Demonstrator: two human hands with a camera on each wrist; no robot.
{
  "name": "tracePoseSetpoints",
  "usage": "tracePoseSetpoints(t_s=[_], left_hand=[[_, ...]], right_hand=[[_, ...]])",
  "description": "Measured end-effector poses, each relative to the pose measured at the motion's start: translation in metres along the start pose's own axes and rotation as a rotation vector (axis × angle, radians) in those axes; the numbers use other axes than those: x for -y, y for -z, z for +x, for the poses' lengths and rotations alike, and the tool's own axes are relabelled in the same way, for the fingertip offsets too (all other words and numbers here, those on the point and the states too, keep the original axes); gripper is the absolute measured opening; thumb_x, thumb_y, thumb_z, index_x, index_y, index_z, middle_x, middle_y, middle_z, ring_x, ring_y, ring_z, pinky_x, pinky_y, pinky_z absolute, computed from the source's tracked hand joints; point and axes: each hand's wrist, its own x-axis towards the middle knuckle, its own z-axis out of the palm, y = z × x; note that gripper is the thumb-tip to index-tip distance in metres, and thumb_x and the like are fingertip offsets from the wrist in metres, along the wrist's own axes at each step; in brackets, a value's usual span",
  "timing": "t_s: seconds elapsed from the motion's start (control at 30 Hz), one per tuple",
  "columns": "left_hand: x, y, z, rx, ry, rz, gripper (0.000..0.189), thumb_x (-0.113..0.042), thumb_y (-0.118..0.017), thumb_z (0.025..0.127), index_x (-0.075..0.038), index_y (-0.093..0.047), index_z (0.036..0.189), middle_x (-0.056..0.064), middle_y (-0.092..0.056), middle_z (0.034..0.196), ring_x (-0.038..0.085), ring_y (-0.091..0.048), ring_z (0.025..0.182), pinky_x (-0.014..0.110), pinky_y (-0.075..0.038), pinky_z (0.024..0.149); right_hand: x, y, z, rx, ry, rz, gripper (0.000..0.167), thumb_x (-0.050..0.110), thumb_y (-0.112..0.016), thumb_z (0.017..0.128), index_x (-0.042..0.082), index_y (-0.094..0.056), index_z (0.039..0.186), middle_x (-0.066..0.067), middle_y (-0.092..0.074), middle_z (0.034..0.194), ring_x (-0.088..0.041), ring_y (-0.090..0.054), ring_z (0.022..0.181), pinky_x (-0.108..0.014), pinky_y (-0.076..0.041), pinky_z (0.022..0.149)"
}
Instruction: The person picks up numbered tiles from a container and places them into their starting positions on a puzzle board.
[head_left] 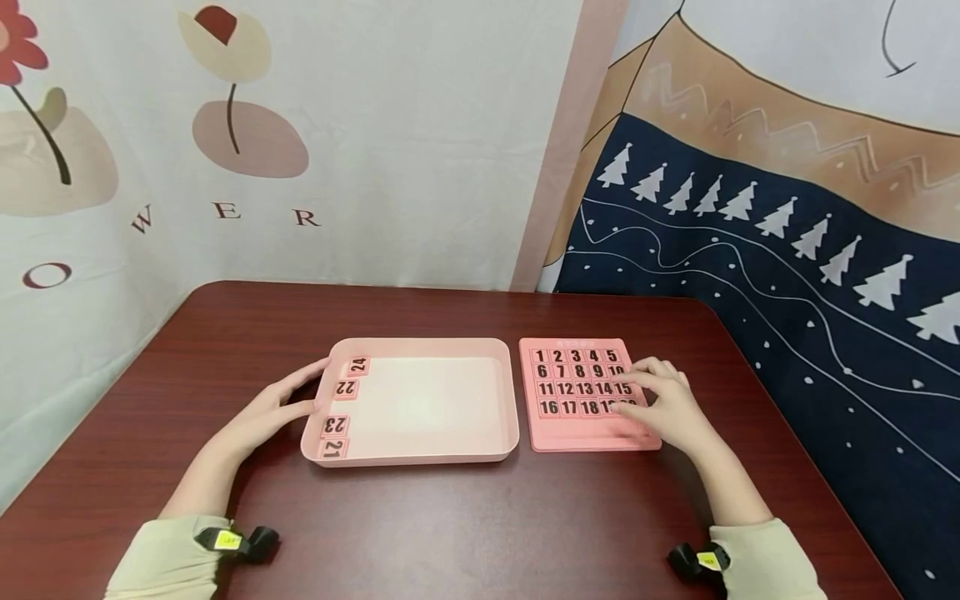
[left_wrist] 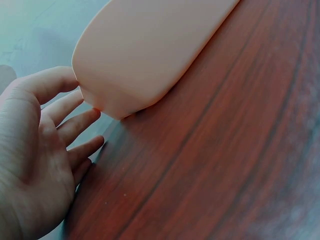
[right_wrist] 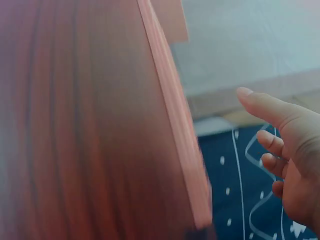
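A shallow pink tray [head_left: 420, 408] with a pale floor lies on the table. Along its left side are several number tiles, among them tile 24 [head_left: 359, 365], tile 22 [head_left: 346, 389] and tile 23 [head_left: 334, 426], turned different ways. My left hand [head_left: 266, 417] has its fingertips at the tray's left wall; the left wrist view shows straight, spread fingers against that wall. To the tray's right lies a pink number board [head_left: 558, 435] with tiles 1 to 20 in rows. Over the board's right side hovers my right hand [head_left: 667, 404], loosely bent and holding nothing, hiding part of tiles 10, 19 and 20.
The dark red wooden table [head_left: 465, 525] has rounded far corners. A pale cloth with flower prints [head_left: 420, 142] hangs behind it, and a navy cloth with white trees [head_left: 750, 267] hangs at the right. A black camera [head_left: 258, 543] is strapped at each wrist.
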Motion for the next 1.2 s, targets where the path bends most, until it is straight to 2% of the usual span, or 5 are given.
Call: tracePoseSetpoints(t_s=[0.27,0.5,0.7,0.93,1.2], left_hand=[[0.0,0.0,0.001,0.011,0.025,0.004,0.063,-0.018,-0.061,0.094,-0.016,-0.033,0.15,0.01,-0.03,0.153,-0.003,-0.024,0.131,0.011,-0.023,0.095],[0.001,0.001,0.0,0.027,0.045,0.018,0.064,-0.02,-0.062,0.094,-0.02,-0.032,0.151,0.008,-0.029,0.154,0.002,-0.022,0.134,0.014,-0.022,0.096],[0.001,0.002,-0.001,0.035,0.081,0.014,0.065,-0.022,-0.063,0.093,-0.024,-0.032,0.151,0.007,-0.028,0.154,0.011,-0.021,0.137,0.04,-0.022,0.104],[0.0,0.002,-0.001,0.047,0.088,0.001,0.066,-0.022,-0.062,0.094,-0.023,-0.031,0.152,0.008,-0.027,0.154,0.016,-0.019,0.138,0.053,-0.019,0.103],[-0.002,0.006,-0.002,0.057,0.079,-0.001,0.066,-0.021,-0.062,0.094,-0.023,-0.03,0.152,0.007,-0.026,0.155,0.011,-0.02,0.137,0.047,-0.02,0.104]], right_hand=[[0.041,-0.016,0.017,0.003,0.136,0.103,0.038,0.013,-0.088,0.066,0.005,-0.075,0.101,-0.004,-0.058,0.103,-0.022,-0.045,0.1,-0.044,-0.029,0.082],[0.081,-0.043,0.039,0.052,0.247,0.184,0.04,0.017,-0.088,0.067,0.014,-0.076,0.104,0.003,-0.055,0.099,-0.018,-0.045,0.101,-0.043,-0.032,0.088],[0.117,-0.073,0.059,0.088,0.345,0.222,0.039,0.02,-0.089,0.067,0.018,-0.076,0.104,0.005,-0.055,0.097,-0.014,-0.046,0.096,-0.04,-0.034,0.085],[0.158,-0.11,0.078,0.214,0.381,0.219,0.04,0.028,-0.086,0.071,0.021,-0.074,0.109,0.006,-0.055,0.1,-0.012,-0.045,0.101,-0.033,-0.035,0.087],[0.197,-0.145,0.101,0.368,0.385,0.148,0.041,0.037,-0.082,0.075,0.027,-0.072,0.113,0.008,-0.056,0.102,-0.006,-0.045,0.1,-0.026,-0.033,0.088]])
